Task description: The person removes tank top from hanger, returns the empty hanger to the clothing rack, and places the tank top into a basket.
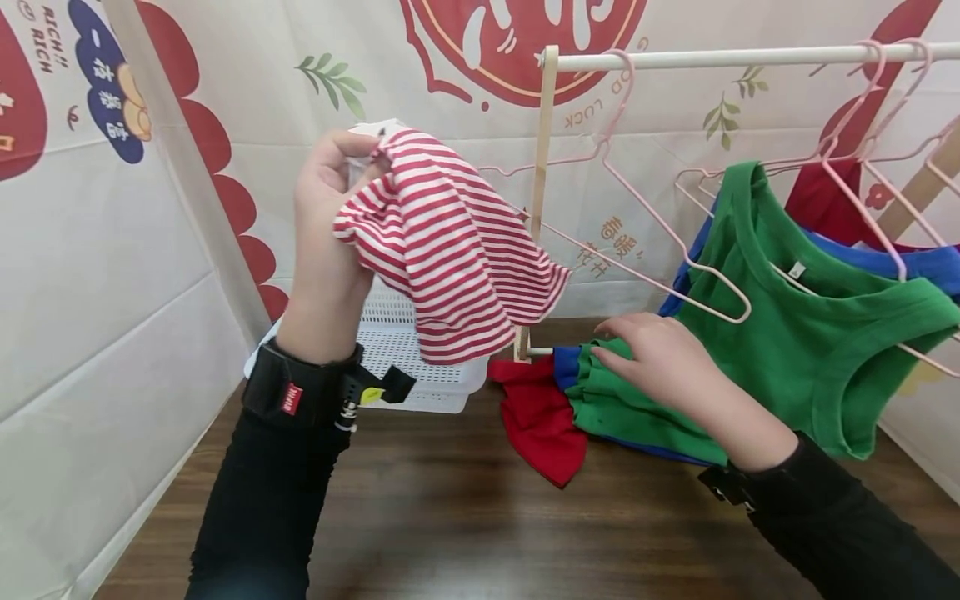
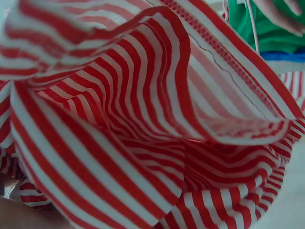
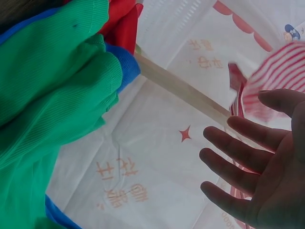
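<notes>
A red-and-white striped shirt [image 1: 457,250] hangs from my left hand [image 1: 327,196], which pinches it by its upper end in the head view. Up close in the left wrist view, the striped cloth [image 2: 138,81] falls in folds around a hemmed opening. My right hand [image 1: 667,362] is held out with its fingers apart, holding nothing, in front of a green tank top [image 1: 787,358]. Its spread fingers show plainly in the right wrist view. Between the two hands hangs a bare pink hanger [image 1: 633,269].
A rack with a white rail [image 1: 697,59] and wooden post [image 1: 543,142] carries several pink hangers with green, blue and red clothes. Red cloth [image 1: 542,425] hangs low by the post. Behind the striped shirt, a white plastic basket [image 1: 450,387] stands on the brown wooden table [image 1: 450,517].
</notes>
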Tool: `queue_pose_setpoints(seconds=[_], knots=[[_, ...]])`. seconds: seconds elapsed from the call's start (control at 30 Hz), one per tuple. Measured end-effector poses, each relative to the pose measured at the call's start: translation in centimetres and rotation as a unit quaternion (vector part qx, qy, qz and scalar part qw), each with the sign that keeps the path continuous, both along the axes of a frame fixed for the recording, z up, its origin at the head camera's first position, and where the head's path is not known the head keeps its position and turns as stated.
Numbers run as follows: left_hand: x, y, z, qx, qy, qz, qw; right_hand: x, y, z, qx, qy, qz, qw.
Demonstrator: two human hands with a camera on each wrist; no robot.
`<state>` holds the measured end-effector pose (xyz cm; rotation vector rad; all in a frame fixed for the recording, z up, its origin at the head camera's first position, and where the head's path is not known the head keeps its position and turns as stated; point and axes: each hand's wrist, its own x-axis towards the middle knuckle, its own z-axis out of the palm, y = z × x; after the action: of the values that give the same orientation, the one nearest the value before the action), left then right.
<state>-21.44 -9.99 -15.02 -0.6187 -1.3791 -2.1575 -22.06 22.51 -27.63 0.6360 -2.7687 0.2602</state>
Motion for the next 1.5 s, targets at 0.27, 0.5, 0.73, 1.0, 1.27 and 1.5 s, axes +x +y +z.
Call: queue_pose_setpoints(seconds=[0.27, 0.5, 0.73, 1.0, 1.27, 1.5], knots=[[-0.3, -3.4, -1.1, -0.043, -0.027, 0.063, 0.9967, 0.1, -0.6, -0.3, 0.0, -0.007, -0.001, 1.0], [-1.4, -5.0, -3.5, -0.095, -0.045, 0.073, 0.9918, 0.1, -0.6, -0.8, 0.01, -0.013, -0.006, 1.0], [-4.8, -4.0, -6.8, -0.16, -0.123, 0.108, 0.9734, -0.3, -0.9, -1.2, 0.01, -0.018, -0.004, 1.0], [-7.8, -2.2, -10.7, -0.185, -0.214, 0.136, 0.9492, -0.6, -1.1, -1.6, 0.011, -0.013, -0.006, 1.0], [-8.5, -0.8, -12.7, -0.306, -0.258, 0.122, 0.908, -0.9, -1.1, -2.0, 0.015, -0.016, -0.004, 1.0], [-8.8, 0.9, -14.4, -0.474, -0.227, 0.088, 0.8459, -1.1, -1.2, -2.2, 0.019, -0.023, -0.002, 1.0]])
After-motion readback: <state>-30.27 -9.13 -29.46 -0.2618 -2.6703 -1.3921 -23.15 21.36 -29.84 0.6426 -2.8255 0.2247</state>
